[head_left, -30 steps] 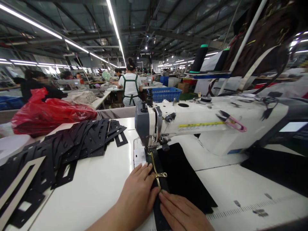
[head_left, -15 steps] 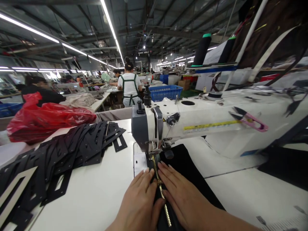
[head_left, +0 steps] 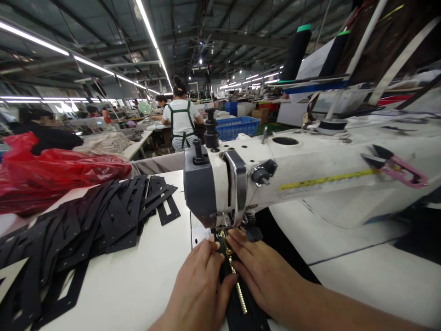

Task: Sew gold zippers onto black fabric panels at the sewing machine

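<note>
A metal zipper [head_left: 240, 294] with gold teeth, set in black material, runs lengthwise under the sewing machine's head [head_left: 201, 191]. My left hand [head_left: 201, 282] lies along the left side of the zipper, fingers bent a little and tips pressing down, thumb apart and close to the teeth. On the other side, my right hand [head_left: 260, 266] rests with fingers stretched forward on the black material, fingertips close to the presser foot. A gold slider [head_left: 228, 252] shows between the hands. Black fabric [head_left: 275, 234] extends behind my right hand. The needle point is hidden.
Many black slotted panels [head_left: 113, 216] lie heaped on the table at left, beside a red plastic bag [head_left: 69, 168]. Pink-handled snips [head_left: 396, 166] rest against the machine arm. Beyond are a blue basket [head_left: 237, 128] and a person in a white shirt [head_left: 181, 120].
Both hands' fingertips have come nearer to the presser foot, and the slider sits closer to it. My left fingers are more bent. The view has shifted closer to the machine.
</note>
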The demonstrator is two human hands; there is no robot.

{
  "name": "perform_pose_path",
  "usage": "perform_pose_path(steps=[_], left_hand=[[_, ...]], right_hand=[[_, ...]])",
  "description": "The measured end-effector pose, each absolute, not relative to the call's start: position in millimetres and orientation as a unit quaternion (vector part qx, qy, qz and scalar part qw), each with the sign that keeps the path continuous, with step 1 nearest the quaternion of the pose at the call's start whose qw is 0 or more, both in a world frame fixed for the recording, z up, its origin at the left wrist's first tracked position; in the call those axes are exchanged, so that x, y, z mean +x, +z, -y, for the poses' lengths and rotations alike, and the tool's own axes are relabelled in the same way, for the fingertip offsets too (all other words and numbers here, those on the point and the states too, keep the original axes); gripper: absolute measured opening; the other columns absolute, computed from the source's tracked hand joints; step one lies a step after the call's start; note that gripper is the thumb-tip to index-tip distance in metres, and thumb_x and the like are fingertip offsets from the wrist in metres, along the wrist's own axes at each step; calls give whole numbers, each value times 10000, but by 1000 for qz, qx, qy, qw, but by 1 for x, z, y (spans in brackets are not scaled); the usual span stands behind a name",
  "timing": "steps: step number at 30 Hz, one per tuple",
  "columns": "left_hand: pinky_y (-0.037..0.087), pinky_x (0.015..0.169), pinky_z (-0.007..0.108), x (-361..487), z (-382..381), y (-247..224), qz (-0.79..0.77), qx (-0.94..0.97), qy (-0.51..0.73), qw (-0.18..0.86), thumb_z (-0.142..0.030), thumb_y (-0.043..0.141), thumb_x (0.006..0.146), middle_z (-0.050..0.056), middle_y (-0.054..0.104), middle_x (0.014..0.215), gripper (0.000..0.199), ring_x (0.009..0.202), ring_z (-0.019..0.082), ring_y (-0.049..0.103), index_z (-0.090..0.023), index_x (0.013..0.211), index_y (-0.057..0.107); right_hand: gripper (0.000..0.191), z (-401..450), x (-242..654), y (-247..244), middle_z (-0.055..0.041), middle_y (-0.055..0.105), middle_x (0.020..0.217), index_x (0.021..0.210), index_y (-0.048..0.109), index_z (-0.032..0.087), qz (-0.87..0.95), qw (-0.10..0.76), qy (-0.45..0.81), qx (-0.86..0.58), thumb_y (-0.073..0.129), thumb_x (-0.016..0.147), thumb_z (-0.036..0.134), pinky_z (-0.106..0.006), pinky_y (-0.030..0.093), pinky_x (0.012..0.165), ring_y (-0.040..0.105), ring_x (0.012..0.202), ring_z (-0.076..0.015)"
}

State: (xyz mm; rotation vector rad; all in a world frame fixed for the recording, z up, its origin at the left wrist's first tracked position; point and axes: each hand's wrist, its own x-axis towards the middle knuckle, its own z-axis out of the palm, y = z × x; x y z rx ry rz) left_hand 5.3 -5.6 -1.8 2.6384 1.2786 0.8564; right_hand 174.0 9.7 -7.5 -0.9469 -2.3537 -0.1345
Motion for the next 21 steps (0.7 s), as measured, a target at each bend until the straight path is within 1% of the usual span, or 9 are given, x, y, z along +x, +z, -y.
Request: perform_pose_path(steps=[3, 7, 10, 12, 14, 17, 19, 21], left_hand=[[533, 764, 397, 4, -1, -4, -419, 863, 278, 52, -134, 489, 798, 103, 528, 951, 113, 879, 232, 571, -157, 906, 518], [534, 719, 380, 3, -8, -4, -434, 858, 269, 61, -133, 475, 802, 81, 522, 895, 99, 821, 219, 571, -167, 881, 523], [533, 687, 368, 4, -9, -1, -447, 853, 267, 46, -139, 496, 788, 75, 530, 870, 85, 792, 219, 574, -167, 859, 535], [529, 676, 382, 5, -7, 0, -457, 850, 261, 19, -148, 526, 769, 76, 544, 861, 79, 781, 230, 574, -165, 843, 548], [520, 691, 405, 6, -3, 1, -463, 850, 251, -10, -153, 546, 761, 74, 562, 857, 69, 783, 242, 574, -169, 825, 564], [508, 717, 400, 6, 2, 0, -452, 858, 244, -27, -147, 533, 782, 61, 580, 875, 119, 790, 229, 577, -189, 876, 593], [505, 721, 390, 6, 3, -1, -441, 864, 241, -29, -143, 523, 793, 58, 585, 895, 182, 797, 221, 580, -203, 946, 601], [502, 732, 394, 5, 3, -1, -438, 867, 236, -32, -145, 523, 794, 60, 589, 900, 204, 805, 221, 584, -206, 970, 609]], right_hand=[[392, -15, 171, -5, -173, 608, 1115, 1123, 570, 18, 883, 301, -23, -360, 326, 820, 65, -412, 462, 915, 560, 1039, -256], [378, -22, 169, -7, -128, 614, 1090, 1132, 547, 82, 875, 312, 30, -368, 342, 815, 64, -393, 432, 933, 540, 1046, -231], [276, -26, 168, -12, -85, 622, 1027, 1037, 577, 143, 854, 334, 62, -393, 404, 827, 100, -344, 441, 893, 555, 986, -202], [167, -29, 168, -17, -76, 620, 962, 933, 598, 173, 831, 342, 38, -438, 478, 820, 150, -351, 453, 820, 564, 921, -213], [83, -32, 167, -19, -85, 612, 881, 825, 601, 174, 809, 335, -4, -483, 531, 807, 214, -371, 444, 740, 563, 844, -238], [118, -36, 168, -19, -79, 613, 763, 738, 592, 163, 806, 312, -22, -503, 520, 808, 223, -360, 423, 695, 569, 754, -235], [125, -39, 169, -16, -66, 628, 730, 732, 599, 161, 810, 302, -10, -504, 504, 808, 190, -336, 423, 694, 584, 729, -219], [116, -42, 172, -12, -45, 641, 709, 714, 602, 168, 810, 288, 9, -511, 536, 796, 215, -296, 433, 656, 598, 693, -199]])
